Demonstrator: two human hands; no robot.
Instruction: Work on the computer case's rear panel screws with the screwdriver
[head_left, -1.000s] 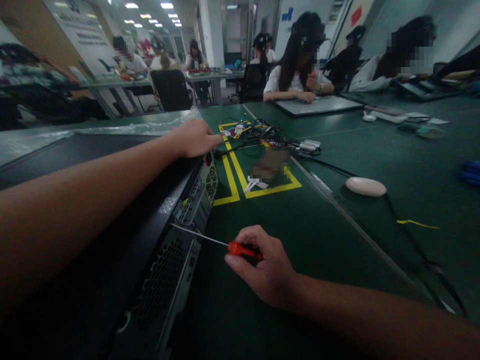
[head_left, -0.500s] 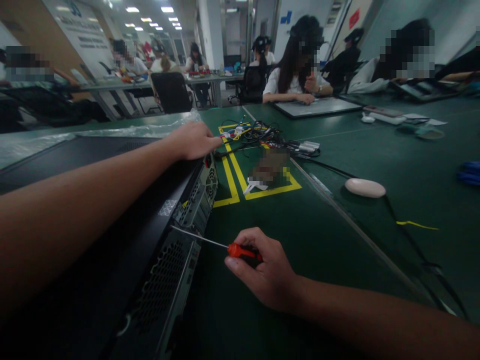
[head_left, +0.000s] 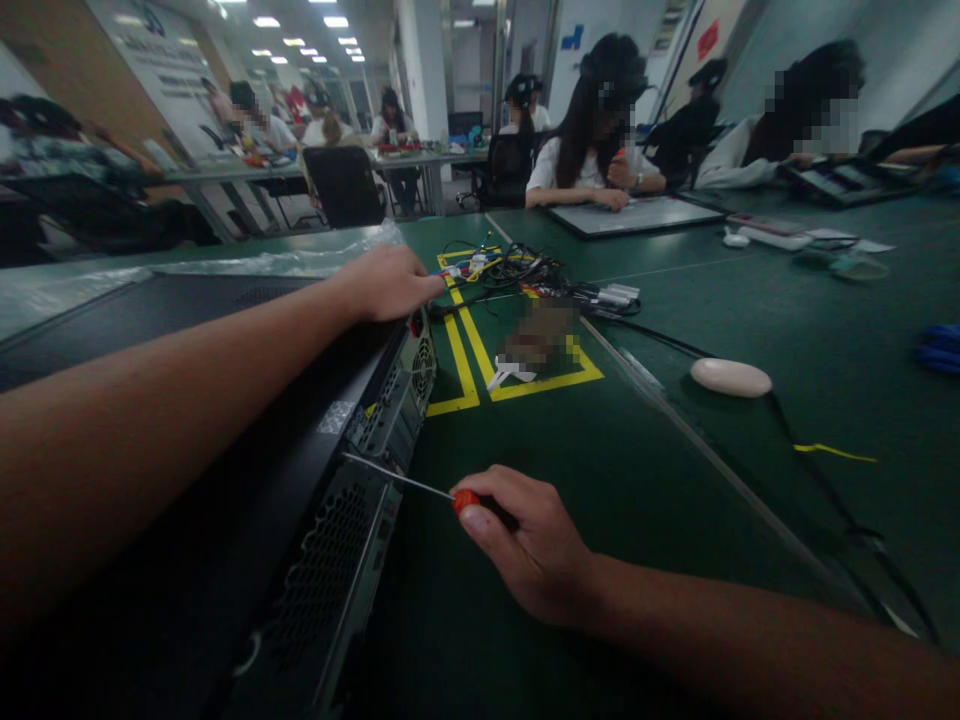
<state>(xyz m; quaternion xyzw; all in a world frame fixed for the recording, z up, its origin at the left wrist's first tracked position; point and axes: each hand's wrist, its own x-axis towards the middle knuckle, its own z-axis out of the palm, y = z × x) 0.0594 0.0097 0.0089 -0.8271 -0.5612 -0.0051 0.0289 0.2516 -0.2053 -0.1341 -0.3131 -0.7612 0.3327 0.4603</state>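
A black desktop computer case (head_left: 285, 440) lies on its side at the left, its rear panel with a vented grille (head_left: 330, 540) and fan facing right. Across the case top reaches my left arm. My left hand (head_left: 386, 282) grips the far rear corner, its fingers partly hidden over the edge. My right hand (head_left: 529, 540) is closed round the red and black handle of a screwdriver (head_left: 465, 500). The screwdriver's thin shaft slants up to the left, and its tip meets the rear edge of the case, near a silvery label (head_left: 336, 417).
Bundled cables (head_left: 525, 265) lie beyond the case by yellow tape lines (head_left: 544, 385). A pale oval mouse-like object (head_left: 731, 377) sits right, along a black cable. Clear plastic film (head_left: 315, 262) lies behind the case. A co-worker (head_left: 592, 150) sits across the green table (head_left: 675, 560).
My right hand has turned round the screwdriver handle, and its fingers now cover more of it. The tip stays at the same spot. My left hand and the case have not moved.
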